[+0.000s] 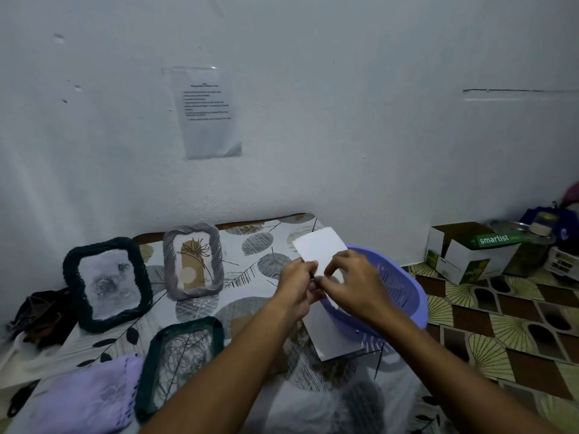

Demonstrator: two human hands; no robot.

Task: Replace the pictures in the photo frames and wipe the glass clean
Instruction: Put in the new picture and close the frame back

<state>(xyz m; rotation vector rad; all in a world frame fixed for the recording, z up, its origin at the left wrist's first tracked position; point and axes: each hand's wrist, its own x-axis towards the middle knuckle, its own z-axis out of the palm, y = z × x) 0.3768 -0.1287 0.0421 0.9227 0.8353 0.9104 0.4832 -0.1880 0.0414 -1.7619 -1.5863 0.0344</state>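
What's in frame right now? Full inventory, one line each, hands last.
dark green woven photo frame: 1, dark green, upright at table left, grey picture inside.
grey woven photo frame: 1, grey, upright near the wall, tan plant picture.
dark green flat photo frame: 1, dark green, lying flat at table front.
lilac cloth: 1, lilac, front left of table.
white cards: at least 2, white, one pinched by both hands, one below them.
lilac plastic basket: 1, lilac, table's right edge.
leaf-print tablecloth: 1, white and grey.
printed paper sheet: 1, white, on the wall.
white cardboard box: 1, white and green, on the floor at right.
left hand: pinches the upper card.
right hand: pinches the same card.
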